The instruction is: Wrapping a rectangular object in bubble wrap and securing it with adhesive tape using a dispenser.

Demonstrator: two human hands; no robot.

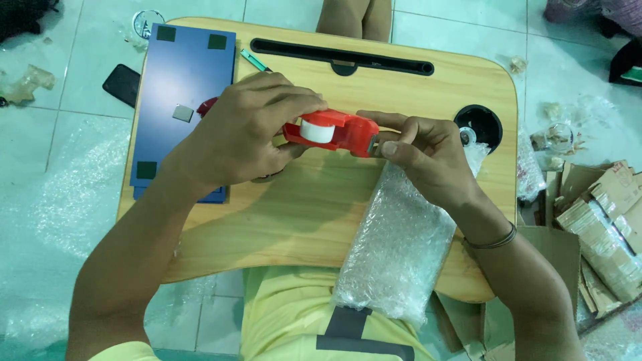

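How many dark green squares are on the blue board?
3 show on the blue board: one at the top left corner, one at the top right corner, one at the bottom left. The left hand may hide a fourth.

I take this for a home floor used for packing: pale floor tiles [80, 100], a low wooden lap worktop [414, 87], bubble wrap [394, 254], torn cardboard [602, 220].

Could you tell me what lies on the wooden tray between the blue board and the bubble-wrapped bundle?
In the head view, the left hand holding the red tape dispenser lies there, over bare tray wood.
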